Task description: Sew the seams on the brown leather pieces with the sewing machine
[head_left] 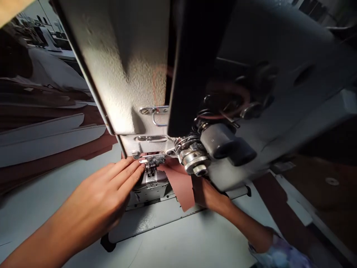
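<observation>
My left hand (108, 190) reaches in from the lower left, its fingers stretched out, tips beside the presser foot (151, 171) of a sewing machine (134, 74). A pink-brown piece of flat material (182, 186) runs from behind the presser foot area and hangs toward me on the right. Behind that piece is my right hand (205, 193), with fingers curled around its far side and partly hidden by the material and the machine's tension dial (193, 158). Whatever lies under my left fingertips is hidden.
Stacked pink-brown and white cut pieces (55, 130) lie on the left of the pale table (173, 242). More strips (281, 197) lie at the right. A person in a light top (55, 69) sits beyond the left stack. The machine head overhangs both hands.
</observation>
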The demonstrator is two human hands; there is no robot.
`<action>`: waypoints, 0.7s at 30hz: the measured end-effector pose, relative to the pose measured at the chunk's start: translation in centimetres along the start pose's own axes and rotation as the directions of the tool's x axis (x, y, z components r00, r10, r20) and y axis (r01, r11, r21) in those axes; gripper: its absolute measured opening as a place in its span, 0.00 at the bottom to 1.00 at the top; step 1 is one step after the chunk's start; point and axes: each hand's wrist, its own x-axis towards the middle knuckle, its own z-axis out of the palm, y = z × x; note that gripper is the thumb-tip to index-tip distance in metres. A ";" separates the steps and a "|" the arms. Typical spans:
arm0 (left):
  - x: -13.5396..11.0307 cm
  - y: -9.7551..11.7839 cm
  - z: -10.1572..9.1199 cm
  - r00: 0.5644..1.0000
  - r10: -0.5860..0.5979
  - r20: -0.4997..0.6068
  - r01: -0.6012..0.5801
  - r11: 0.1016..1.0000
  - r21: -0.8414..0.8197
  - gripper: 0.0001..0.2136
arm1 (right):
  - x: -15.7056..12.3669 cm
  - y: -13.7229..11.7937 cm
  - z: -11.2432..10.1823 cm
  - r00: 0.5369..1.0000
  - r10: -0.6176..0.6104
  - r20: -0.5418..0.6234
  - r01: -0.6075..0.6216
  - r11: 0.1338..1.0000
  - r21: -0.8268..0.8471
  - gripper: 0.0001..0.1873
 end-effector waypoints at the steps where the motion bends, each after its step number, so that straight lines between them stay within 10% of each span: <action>1: 0.1 0.0 0.0 1.000 -0.002 0.002 0.002 1.000 0.005 0.14 | -0.2 0.6 0.3 1.000 0.004 0.013 -0.003 0.997 -0.075 0.06; 14: -1.5 1.5 -0.1 0.948 -0.316 -0.015 0.298 0.906 -0.302 0.19 | -1.9 2.0 2.0 0.998 0.019 -0.057 -0.043 0.891 -0.452 0.05; 21: -2.2 2.2 0.1 0.916 -0.397 0.051 0.385 0.838 -0.386 0.23 | -3.3 0.4 2.2 0.936 -0.328 -0.131 0.240 0.863 -0.445 0.10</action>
